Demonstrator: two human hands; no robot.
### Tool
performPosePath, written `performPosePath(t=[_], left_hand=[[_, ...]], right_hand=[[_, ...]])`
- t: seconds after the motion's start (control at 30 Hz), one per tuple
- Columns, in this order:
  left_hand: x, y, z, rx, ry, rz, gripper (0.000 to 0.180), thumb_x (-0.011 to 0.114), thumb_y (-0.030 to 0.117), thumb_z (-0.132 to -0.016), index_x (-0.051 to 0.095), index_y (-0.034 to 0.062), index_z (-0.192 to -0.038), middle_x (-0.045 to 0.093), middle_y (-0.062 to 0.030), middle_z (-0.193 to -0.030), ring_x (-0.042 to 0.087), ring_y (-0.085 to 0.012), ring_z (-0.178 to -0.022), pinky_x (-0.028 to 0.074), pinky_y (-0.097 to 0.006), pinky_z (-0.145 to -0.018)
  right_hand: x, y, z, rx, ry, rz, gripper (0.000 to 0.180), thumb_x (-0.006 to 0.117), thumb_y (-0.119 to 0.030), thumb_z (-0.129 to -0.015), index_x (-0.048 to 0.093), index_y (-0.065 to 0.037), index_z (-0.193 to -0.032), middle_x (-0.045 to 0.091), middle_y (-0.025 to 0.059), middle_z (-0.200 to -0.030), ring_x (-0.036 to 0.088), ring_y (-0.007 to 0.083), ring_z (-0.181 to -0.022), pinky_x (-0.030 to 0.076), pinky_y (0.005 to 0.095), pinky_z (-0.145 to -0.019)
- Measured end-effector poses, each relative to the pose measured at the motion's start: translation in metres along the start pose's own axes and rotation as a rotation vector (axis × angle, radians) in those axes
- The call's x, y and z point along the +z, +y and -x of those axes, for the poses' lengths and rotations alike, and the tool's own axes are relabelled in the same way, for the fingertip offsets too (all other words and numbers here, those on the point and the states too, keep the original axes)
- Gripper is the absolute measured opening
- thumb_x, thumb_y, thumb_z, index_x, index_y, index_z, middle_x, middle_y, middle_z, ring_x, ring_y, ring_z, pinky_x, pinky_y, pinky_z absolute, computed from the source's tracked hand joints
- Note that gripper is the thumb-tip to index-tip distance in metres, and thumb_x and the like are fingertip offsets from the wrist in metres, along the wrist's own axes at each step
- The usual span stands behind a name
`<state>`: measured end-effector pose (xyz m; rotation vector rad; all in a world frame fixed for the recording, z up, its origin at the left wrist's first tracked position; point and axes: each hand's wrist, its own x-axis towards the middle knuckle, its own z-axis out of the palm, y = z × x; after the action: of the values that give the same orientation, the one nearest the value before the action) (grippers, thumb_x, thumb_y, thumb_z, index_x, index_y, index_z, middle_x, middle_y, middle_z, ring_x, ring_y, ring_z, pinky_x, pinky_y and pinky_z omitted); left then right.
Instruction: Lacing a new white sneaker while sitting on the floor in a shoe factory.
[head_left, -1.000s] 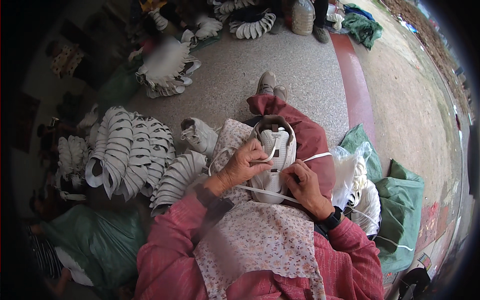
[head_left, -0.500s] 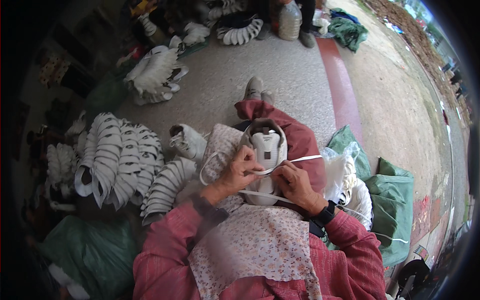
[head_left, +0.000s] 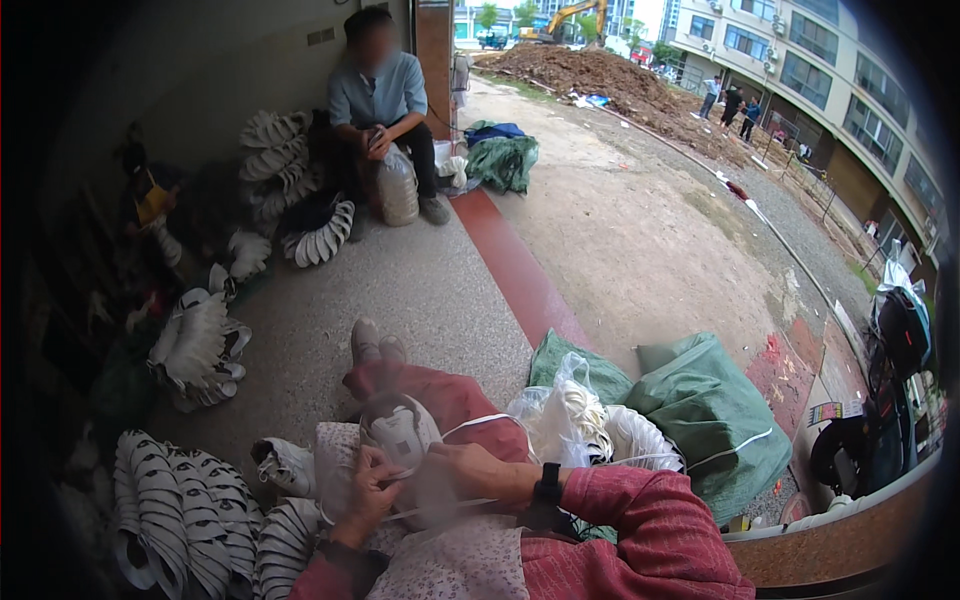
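On my lap rests a light beige shoe upper (head_left: 400, 432), its padded collar pointing away from me. My left hand (head_left: 368, 490) is closed in a pinch at the left side of its tongue, on a white shoelace. Across the upper, my right hand (head_left: 475, 470) is curled with its fingers together on the lace; its fingertips are partly blurred. A length of white shoelace (head_left: 480, 421) stretches from beside my right hand over my red trouser leg. A patterned apron (head_left: 465, 565) covers my lap.
Stacked white shoe uppers (head_left: 180, 510) stand at left, with a single upper (head_left: 285, 465) beside my lap. At right lie a clear plastic bag (head_left: 570, 410) of white laces and a green sack (head_left: 710, 410). A seated person (head_left: 380, 100) holds a large plastic jug (head_left: 397, 188).
My view has tilted up and swung right, bringing the seated person and the street into sight. Both hands stay at the shoe upper; the right hand now blurs over its tongue.
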<state>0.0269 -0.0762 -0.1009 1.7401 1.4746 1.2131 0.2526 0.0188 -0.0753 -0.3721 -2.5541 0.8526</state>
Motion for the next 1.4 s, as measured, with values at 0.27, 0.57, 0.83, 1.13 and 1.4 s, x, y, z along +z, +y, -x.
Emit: performPosePath(t=[0.27,0.57,0.83,1.13,1.4], left_hand=[[0.002,0.005,-0.004,-0.073,-0.006,0.082,0.021,0.081,0.001,-0.071,0.072,0.0040,-0.091,0.042,-0.0020,-0.097,0.049,-0.0164,-0.093,0.044,-0.026,-0.080],[-0.002,-0.009,0.006,-0.023,0.022,0.058,0.019,0.079,0.005,-0.075,0.072,0.0037,-0.093,0.045,-0.0018,-0.099,0.049,-0.0156,-0.094,0.044,-0.027,-0.081],[-0.008,-0.016,0.006,-0.041,0.026,0.070,0.014,0.077,0.010,-0.079,0.069,0.0041,-0.088,0.047,-0.0024,-0.100,0.050,-0.0171,-0.093,0.042,-0.027,-0.083],[-0.003,0.004,0.002,0.015,-0.020,-0.069,0.014,0.080,0.001,-0.073,0.068,0.0027,-0.080,0.044,-0.0023,-0.092,0.050,-0.0165,-0.084,0.043,-0.027,-0.071],[0.002,0.011,0.006,0.001,0.007,-0.085,0.016,0.080,0.000,-0.072,0.069,0.0019,-0.084,0.045,-0.0023,-0.092,0.049,-0.0166,-0.086,0.043,-0.027,-0.074]], right_hand=[[0.031,-0.001,-0.004,0.092,0.011,0.143,0.044,0.070,-0.009,-0.068,0.054,-0.003,-0.109,0.051,0.0132,-0.101,0.063,0.0329,-0.093,0.053,0.0428,-0.071],[0.005,-0.025,-0.007,0.098,-0.121,0.209,0.045,0.069,-0.005,-0.074,0.050,-0.003,-0.115,0.049,0.0131,-0.105,0.062,0.0309,-0.095,0.051,0.0456,-0.071],[0.023,-0.007,-0.024,0.002,-0.092,0.236,0.041,0.065,-0.031,-0.080,0.059,0.003,-0.100,0.057,0.0215,-0.104,0.066,0.0356,-0.077,0.054,0.0438,-0.058],[0.023,0.018,-0.014,-0.115,-0.072,0.154,0.037,0.064,-0.029,-0.081,0.057,0.000,-0.103,0.057,0.0152,-0.095,0.065,0.0325,-0.079,0.053,0.0415,-0.060],[0.007,0.006,-0.004,-0.142,-0.068,0.224,0.033,0.062,-0.007,-0.077,0.054,-0.003,-0.109,0.050,0.0146,-0.100,0.065,0.0340,-0.078,0.052,0.0448,-0.061]])
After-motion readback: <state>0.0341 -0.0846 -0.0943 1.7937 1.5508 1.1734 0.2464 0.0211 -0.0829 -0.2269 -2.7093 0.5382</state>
